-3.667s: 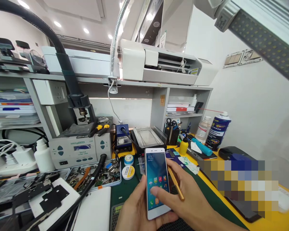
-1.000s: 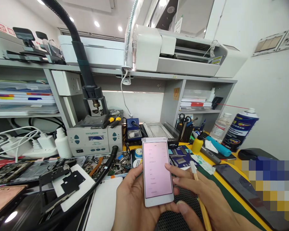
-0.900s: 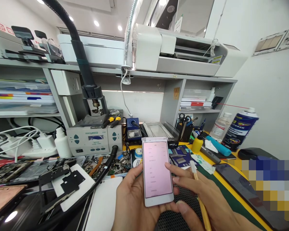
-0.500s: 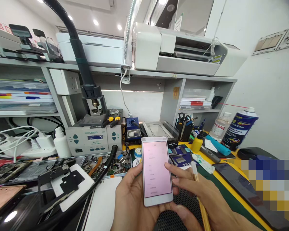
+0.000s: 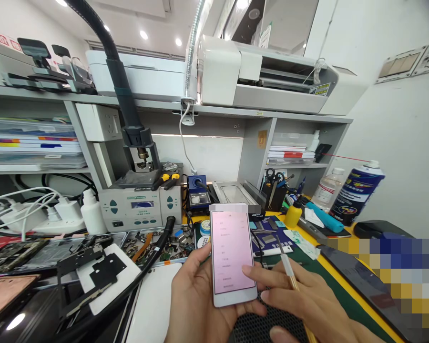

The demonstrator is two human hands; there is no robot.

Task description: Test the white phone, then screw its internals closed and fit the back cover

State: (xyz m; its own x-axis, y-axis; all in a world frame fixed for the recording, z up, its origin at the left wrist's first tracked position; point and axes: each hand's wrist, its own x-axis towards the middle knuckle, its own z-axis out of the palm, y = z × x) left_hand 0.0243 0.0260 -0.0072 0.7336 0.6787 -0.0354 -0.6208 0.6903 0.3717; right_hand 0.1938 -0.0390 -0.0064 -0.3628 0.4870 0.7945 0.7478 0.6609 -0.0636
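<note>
A white smartphone point(image 5: 232, 252) with a lit, pinkish screen showing a list of text lines rests upright in my left hand point(image 5: 193, 290). The fingers of that hand wrap behind the phone and reappear at its lower right edge. My right hand point(image 5: 300, 290) is at the phone's right side, its index fingertip on or just over the lower right part of the screen. Held between the fingers of this hand is a slender gold-handled tool point(image 5: 293, 282) with a pale collar and a narrow tip pointing up and away. Whether the fingertip presses the glass I cannot tell.
Loose circuit parts fill a tray point(image 5: 146, 245) left of the phone. Behind stands a grey rework station point(image 5: 139, 209), with a black hose point(image 5: 153, 262) crossing the left side. A yellow bottle point(image 5: 292, 214) and a spray can point(image 5: 357, 193) stand right; a dark phone point(image 5: 364, 276) lies nearer.
My right index finger has slid down the screen from mid-height to the lower right. The gold-handled tool has tilted and shifted slightly right. The phone and my left hand have stayed put.
</note>
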